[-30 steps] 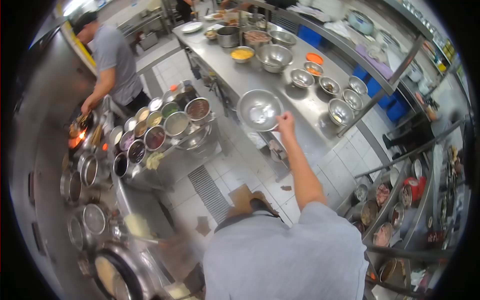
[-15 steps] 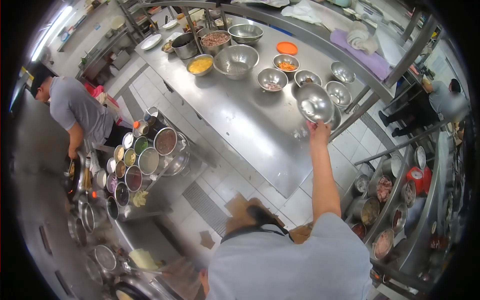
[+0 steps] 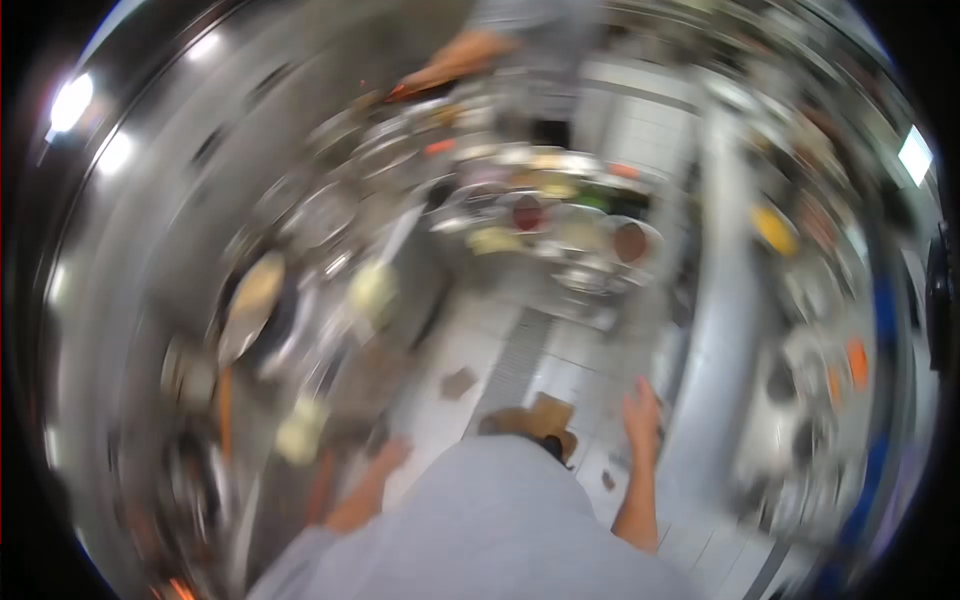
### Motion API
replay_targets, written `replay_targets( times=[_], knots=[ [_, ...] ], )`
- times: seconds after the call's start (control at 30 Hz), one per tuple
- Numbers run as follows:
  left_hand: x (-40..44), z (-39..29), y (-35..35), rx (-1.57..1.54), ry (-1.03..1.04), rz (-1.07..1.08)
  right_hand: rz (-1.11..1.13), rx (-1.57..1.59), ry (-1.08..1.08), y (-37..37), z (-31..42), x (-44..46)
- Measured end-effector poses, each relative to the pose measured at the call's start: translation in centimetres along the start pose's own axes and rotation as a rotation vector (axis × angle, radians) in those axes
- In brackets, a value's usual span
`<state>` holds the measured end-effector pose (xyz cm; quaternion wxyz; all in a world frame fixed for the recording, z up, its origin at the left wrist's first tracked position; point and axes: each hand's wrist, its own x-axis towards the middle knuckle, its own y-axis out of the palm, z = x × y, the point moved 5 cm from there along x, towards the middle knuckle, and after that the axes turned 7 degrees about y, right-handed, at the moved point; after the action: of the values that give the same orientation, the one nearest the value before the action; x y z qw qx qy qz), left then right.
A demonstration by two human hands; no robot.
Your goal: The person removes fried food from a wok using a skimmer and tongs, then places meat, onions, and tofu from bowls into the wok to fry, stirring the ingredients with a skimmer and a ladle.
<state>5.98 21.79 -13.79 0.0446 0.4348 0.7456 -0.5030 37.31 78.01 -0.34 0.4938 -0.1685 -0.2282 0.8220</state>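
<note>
Left hand: in the head view, the left hand [image 3: 390, 458] is low beside a steel counter [image 3: 420, 280]; because of blur, I cannot tell how its fingers stand.
Right hand: the right hand [image 3: 642, 408] is bare, its fingers stretched forward and loosely extended, near the long edge of a steel table [image 3: 715, 330].
Steel table: it runs along the right side, the nearest surface to this hand, and carries a dish of yellow food [image 3: 774, 230], an orange lid [image 3: 857, 364] and metal bowls (smeared, so I do not count them).
Containers: a crowd of them stands ahead across the aisle, among them one with brown contents [image 3: 631, 241] and one with dark red [image 3: 526, 212].
Floor: white tiles, with a drain grating [image 3: 522, 360] and brown cardboard [image 3: 548, 415] between the two hands.
Left side: a pale round thing [image 3: 255, 295], which I cannot identify.
Co-worker: a forearm [image 3: 460, 60] reaches toward the cooking side.
</note>
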Motion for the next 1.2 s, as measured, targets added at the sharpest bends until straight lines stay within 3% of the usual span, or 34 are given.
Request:
replay_targets(
  times=[0.03, 0.07, 0.13, 0.23, 0.27, 0.33, 0.37, 0.4, 0.43, 0.47, 0.5, 0.53, 0.6, 0.67, 0.8, 0.9, 0.93, 0.97, 1.0, 1.03, 1.1, 1.13, 1.17, 1.2],
  knots=[
    [-1.0, 2.8, 1.1, -0.203, 0.038, -0.189, 0.134, 0.092, -0.029, 2.3, -1.5, 1.3],
    [-4.3, 0.1, -0.4, -0.428, -0.275, -0.189, 0.214, 0.057, -0.033, 4.7, -3.1, 2.5],
    [-8.0, 0.4, 0.1, -0.543, -0.373, -0.271, 0.524, 0.032, 0.105, 8.5, -5.2, 3.6],
    [-13.3, -0.4, 1.8, -0.665, -0.501, -0.413, 0.742, 0.059, 0.205, 13.9, -10.1, 4.1],
    [-14.7, -0.7, 2.5, -0.505, -0.437, -0.312, 0.802, 0.068, 0.388, 15.4, -13.2, 3.7],
    [-17.9, 2.1, 6.1, -0.589, -0.488, -0.31, 0.843, 0.177, 0.709, 16.4, -19.6, 1.1],
    [-18.9, 3.6, 8.5, -0.651, -0.524, -0.293, 0.836, 0.28, 0.849, 16.3, -24.3, 0.1],
    [-20.2, 5.2, 11.1, -0.715, -0.429, -0.352, 0.82, 0.357, 1.023, 18.7, -37.2, -0.1],
    [-20.6, 6.6, 13.0, -0.735, -0.432, -0.366, 0.781, 0.428, 1.198, 18.2, -38.2, -2.6],
    [-21.1, 8.6, 14.9, -0.981, -0.624, -0.479, 1.168, 0.018, 0.303, 18.6, -36.7, -2.5],
    [-21.2, 10.7, 16.6, -1.226, -0.816, -0.583, 0.912, -0.343, -0.61, 14.8, -25.8, -4.9],
    [-20.3, 13.0, 17.3, -1.247, -0.814, -0.586, 0.85, -0.462, -0.604, 14.2, -23.5, -6.4],
    [-18.0, 16.5, 17.2, -1.761, -0.643, -0.798, 0.901, -0.522, -0.493, 15.8, -21.9, -7.4],
    [-16.1, 13.4, 9.2, -1.938, -0.73, -1.046, 0.928, -0.525, -0.379, 18.9, -22.0, -6.7],
    [-11.8, 12.4, -4.4, -2.259, -0.179, -1.212, 0.958, -0.347, -0.139, 26.6, -21.7, -3.3],
    [-8.3, 15.6, -9.1, -2.28, -0.128, -1.169, 1.018, -0.157, 0.364, 27.5, -2.8, -3.1],
    [-8.6, 16.7, -9.0, -2.285, -0.132, -1.17, 1.054, -0.069, 0.452, 29.4, -3.2, -1.4],
    [-8.6, 17.3, -9.8, -2.279, 0.066, -1.105, 1.08, 0.029, 0.545, 31.1, -3.5, 0.1],
    [-7.9, 17.7, -11.0, -2.259, 0.266, -1.017, 1.004, -0.014, 0.506, 32.3, -1.8, 0.4],
    [-7.6, 18.7, -11.3, -2.26, 0.264, -0.975, 0.917, -0.057, 0.475, 33.6, 0.4, 1.0],
    [-8.5, 21.3, -11.6, -2.582, 0.574, -0.841, 0.914, -0.147, 0.423, 35.1, 4.4, 0.6],
    [-7.1, 27.0, -7.8, -1.731, 0.322, -1.158, 0.93, -0.132, 0.424, 35.8, 5.6, 0.0],
    [-6.2, 31.9, -4.2, -0.909, -0.165, -1.307, 0.952, -0.119, 0.416, 36.9, 7.1, -0.4],
    [-7.1, 33.2, 0.0, -1.314, -0.147, -1.325, 0.962, -0.155, 0.437, 37.7, 10.0, -1.3]
  ],
)
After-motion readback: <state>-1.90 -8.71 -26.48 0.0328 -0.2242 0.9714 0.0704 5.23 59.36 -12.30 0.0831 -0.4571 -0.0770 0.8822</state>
